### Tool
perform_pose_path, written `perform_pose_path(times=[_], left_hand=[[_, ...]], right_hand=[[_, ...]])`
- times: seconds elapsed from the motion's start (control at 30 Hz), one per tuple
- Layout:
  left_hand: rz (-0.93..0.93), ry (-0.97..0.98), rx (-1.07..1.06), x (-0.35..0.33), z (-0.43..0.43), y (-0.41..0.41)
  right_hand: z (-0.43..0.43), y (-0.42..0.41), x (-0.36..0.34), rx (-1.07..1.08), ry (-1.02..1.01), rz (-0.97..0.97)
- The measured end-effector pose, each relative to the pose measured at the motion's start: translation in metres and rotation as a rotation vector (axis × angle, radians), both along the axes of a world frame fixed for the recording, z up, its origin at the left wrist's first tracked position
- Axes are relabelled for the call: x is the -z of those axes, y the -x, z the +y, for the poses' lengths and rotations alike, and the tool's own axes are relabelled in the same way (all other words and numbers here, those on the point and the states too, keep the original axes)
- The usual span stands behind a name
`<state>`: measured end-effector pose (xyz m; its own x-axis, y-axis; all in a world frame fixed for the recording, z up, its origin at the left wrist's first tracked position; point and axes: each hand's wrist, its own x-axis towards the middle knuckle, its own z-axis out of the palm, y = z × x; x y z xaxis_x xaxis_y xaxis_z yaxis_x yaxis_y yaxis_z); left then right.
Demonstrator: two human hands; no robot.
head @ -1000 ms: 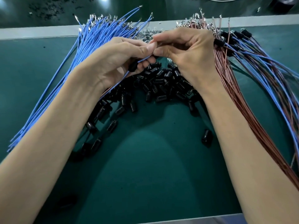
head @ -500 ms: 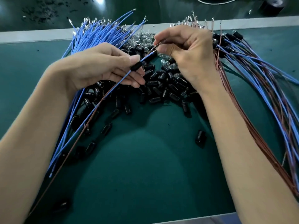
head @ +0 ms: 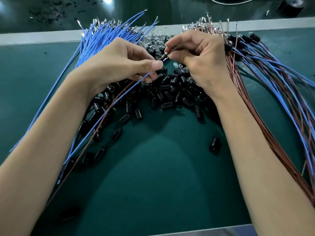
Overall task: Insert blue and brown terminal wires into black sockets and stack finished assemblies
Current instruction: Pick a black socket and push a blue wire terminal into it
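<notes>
1. Upper left of the frame: loose blue wires fan across the green table. They are thin and smooth, with bright metal crimps at their far ends.
2. Left of centre, the left hand: grip closed, thumb and fingers pinching one blue lead and one brown lead. Both trail away to the lower left. A glossy black socket sits right at those fingertips.
3. Centre: the leads' silvery terminals bridge the gap between the hands, above a socket heap of small dark cylinders.
4. Right of centre, the right hand: grip narrow, thumb and forefinger nipping the terminals.
5. Right side: a long sheaf of brown wires. Beyond it lie finished assemblies, blue and brown strands mixed, with black caps on their upper ends.
</notes>
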<state>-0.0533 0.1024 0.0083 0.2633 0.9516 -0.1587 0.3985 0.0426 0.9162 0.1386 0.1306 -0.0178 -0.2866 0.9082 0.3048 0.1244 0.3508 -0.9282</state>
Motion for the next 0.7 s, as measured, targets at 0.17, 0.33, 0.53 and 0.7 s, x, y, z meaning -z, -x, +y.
perform_pose_path(times=[0.17, 0.33, 0.53, 0.7], left_hand=[[0.038, 0.057, 0.097, -0.005, -0.002, 0.009], [0.006, 0.020, 0.061, -0.003, -0.003, 0.004], [-0.042, 0.004, 0.049, -0.002, -0.003, -0.001], [-0.041, -0.025, 0.056, 0.001, -0.003, -0.002]], right_hand=[[0.000, -0.001, 0.000, 0.001, -0.007, 0.022], [0.000, -0.002, -0.001, -0.013, 0.005, 0.028], [-0.001, -0.001, -0.001, -0.018, 0.014, 0.033], [-0.001, -0.001, -0.002, -0.030, 0.047, 0.043]])
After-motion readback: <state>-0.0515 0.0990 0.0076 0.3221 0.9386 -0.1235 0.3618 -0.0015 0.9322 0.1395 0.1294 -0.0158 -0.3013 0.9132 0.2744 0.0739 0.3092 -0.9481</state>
